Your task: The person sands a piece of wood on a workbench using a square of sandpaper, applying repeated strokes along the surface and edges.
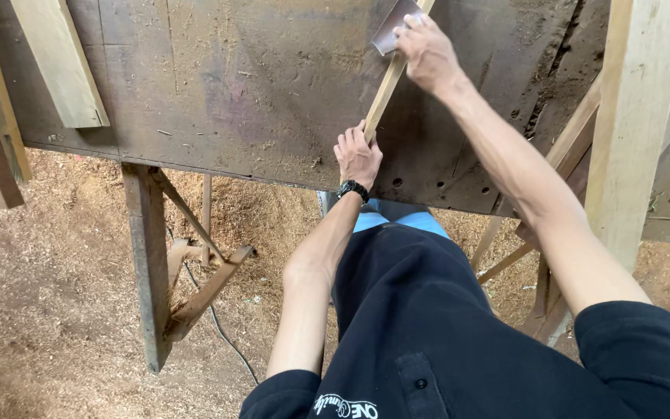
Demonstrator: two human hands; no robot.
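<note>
Reaching far forward over the table (219,101), the right hand (426,53) closes its grip around a piece of grey sandpaper (391,31) and presses it onto the upper part of a thin wooden strip (385,89). The right arm is nearly straight, running from the dark sleeve at the lower right up across the table's edge, with the wrist bent slightly and the knuckles turned up toward the camera. The fingers curl down over the paper, so their tips cannot be seen.

The left hand (357,155) sits closer to the body, just inside the near edge of the table. Its grip is pinched on the lower end of the strip, thumb and fingers pressed against the wood, holding that end down on the tabletop. The left forearm rises almost straight from the elbow, and a black wristwatch (353,188) circles the wrist.

The strip lies slanted on the worn, dark tabletop, running from the left hand up and to the right until it passes under the right hand at the top edge of the view. A pale plank (60,62) rests on the table's far left part, well apart from both hands. Below, sawdust (56,271) covers the floor around the table's wooden leg (147,264), and a thin cable (219,326) trails across it.
</note>
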